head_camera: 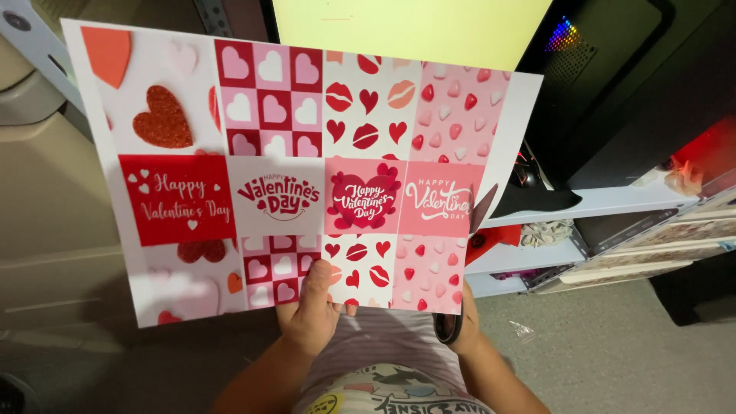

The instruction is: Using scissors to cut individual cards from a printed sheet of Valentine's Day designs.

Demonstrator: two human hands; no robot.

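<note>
A large printed sheet (284, 130) fills the middle of the view, held up and tilted. It is divided into squares with red and pink hearts, lips and greeting panels. My left hand (314, 307) grips its bottom edge, with the thumb lying on the printed side. My right hand (465, 322) sits just under the sheet's lower right corner, closed around the black handle of a pair of scissors (447, 327). A dark pointed shape (483, 207) at the sheet's right edge looks like the blades. Most of the right hand is hidden behind the paper.
White shelves (606, 203) with stacked flat items stand to the right. Above them is a black computer case (613, 84) with coloured lights. A lit yellow screen (414, 27) is behind the sheet. Grey carpet (598, 345) lies below and a beige cabinet (46, 199) is at the left.
</note>
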